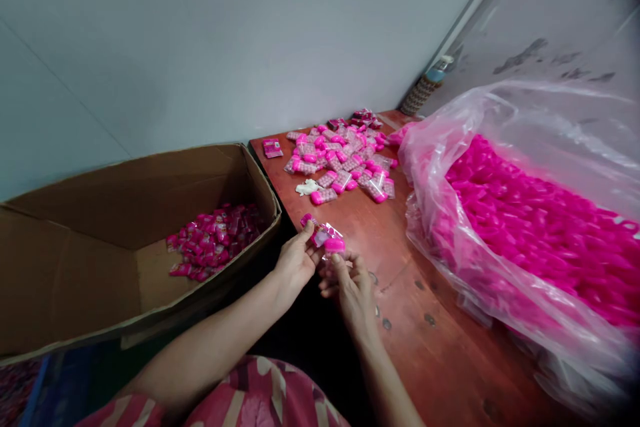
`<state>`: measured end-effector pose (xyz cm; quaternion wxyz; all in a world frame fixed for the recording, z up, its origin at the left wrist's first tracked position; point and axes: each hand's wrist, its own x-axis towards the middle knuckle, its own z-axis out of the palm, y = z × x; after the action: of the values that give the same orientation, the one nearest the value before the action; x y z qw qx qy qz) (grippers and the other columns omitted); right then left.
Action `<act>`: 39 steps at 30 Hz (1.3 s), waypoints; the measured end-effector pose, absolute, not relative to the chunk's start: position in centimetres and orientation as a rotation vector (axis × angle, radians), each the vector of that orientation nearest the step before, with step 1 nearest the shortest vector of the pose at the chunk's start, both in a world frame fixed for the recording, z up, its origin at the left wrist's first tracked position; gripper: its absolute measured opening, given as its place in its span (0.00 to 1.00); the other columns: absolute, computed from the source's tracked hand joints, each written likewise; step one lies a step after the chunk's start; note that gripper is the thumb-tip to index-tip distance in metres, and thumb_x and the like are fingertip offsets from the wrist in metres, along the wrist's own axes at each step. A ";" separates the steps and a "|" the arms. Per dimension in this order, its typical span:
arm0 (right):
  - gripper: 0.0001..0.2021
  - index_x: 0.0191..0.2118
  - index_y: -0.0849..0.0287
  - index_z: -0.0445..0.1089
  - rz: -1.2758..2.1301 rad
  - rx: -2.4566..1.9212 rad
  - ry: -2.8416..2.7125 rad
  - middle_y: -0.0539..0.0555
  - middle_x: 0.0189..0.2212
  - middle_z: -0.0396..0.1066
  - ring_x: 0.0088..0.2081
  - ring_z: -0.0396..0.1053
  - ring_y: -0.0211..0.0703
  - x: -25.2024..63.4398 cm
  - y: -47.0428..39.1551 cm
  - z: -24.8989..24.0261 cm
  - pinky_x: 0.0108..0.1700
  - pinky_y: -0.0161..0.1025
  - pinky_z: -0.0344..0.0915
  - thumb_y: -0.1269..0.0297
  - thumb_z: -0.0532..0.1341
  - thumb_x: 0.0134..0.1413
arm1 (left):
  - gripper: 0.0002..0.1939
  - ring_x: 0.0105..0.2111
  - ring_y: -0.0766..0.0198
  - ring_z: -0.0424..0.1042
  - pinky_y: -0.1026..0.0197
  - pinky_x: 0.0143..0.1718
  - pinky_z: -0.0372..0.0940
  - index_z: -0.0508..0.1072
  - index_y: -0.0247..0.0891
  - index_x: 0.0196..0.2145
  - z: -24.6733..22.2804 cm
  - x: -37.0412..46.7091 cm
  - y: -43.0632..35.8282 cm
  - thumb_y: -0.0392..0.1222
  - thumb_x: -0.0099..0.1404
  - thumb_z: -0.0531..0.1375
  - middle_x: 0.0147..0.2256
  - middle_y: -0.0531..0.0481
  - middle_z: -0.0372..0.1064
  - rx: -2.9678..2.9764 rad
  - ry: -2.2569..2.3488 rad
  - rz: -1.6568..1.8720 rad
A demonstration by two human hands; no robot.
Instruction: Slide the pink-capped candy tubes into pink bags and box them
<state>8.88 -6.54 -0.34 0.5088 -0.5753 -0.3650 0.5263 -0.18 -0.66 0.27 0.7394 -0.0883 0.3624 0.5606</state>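
Observation:
My left hand (296,261) pinches a small pink printed packet (320,233) between thumb and fingers, near the table's left edge. Just right of it, my right hand (354,287) grips a pink-capped piece (335,245) in clear wrapping, which meets the packet. Beyond both hands, a pile of pink-capped clear packs (350,153) lies on the red-brown table (400,260). Several pink packets (215,240) lie inside the cardboard box (95,273) on the left.
A large clear plastic bag (430,193) full of bright pink pieces (540,227) stands on the right. One flat pink packet (273,148) and a crumpled white scrap (309,187) lie near the table's left edge. A bottle (425,88) stands in the back corner.

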 end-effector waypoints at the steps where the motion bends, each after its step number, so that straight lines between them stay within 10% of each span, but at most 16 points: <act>1: 0.15 0.36 0.57 0.56 1.276 -1.371 -0.868 0.45 0.21 0.66 0.15 0.64 0.33 8.8 -6.5 -0.4 0.15 0.30 0.65 0.52 0.57 0.50 | 0.03 0.25 0.65 0.72 0.64 0.27 0.69 0.69 0.30 0.28 0.3 -0.2 -0.7 0.33 0.55 0.60 0.27 0.45 0.71 -0.190 0.796 1.229; 15: 0.13 0.33 0.58 0.57 1.311 -1.350 -0.883 0.44 0.19 0.65 0.15 0.64 0.32 8.4 -6.3 -0.4 0.15 0.28 0.63 0.55 0.58 0.50 | 0.18 0.20 0.68 0.67 0.66 0.19 0.62 0.68 0.31 0.27 0.0 -1.0 -1.6 0.50 0.49 0.63 0.22 0.50 0.67 0.226 0.699 1.131; 34: 0.11 0.33 0.58 0.60 1.278 -1.256 -0.889 0.45 0.18 0.66 0.15 0.62 0.32 10.3 -6.4 -1.5 0.13 0.27 0.58 0.57 0.59 0.49 | 0.13 0.18 0.66 0.66 0.62 0.23 0.61 0.72 0.26 0.22 0.0 -1.1 -1.7 0.42 0.48 0.65 0.19 0.47 0.67 0.708 0.732 0.853; 39: 0.12 0.42 0.56 0.61 1.316 -1.175 -0.909 0.48 0.26 0.69 0.25 0.69 0.35 10.6 -7.0 -1.3 0.26 0.32 0.68 0.60 0.59 0.51 | 0.13 0.21 0.67 0.68 0.62 0.27 0.63 0.72 0.27 0.22 -0.1 -1.1 -1.4 0.42 0.46 0.66 0.22 0.46 0.69 0.526 0.770 0.934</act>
<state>10.61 -6.98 -1.31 0.5470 -0.4956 -0.3833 0.5551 -1.06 -1.36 -0.11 0.7901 0.2443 0.3575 0.4339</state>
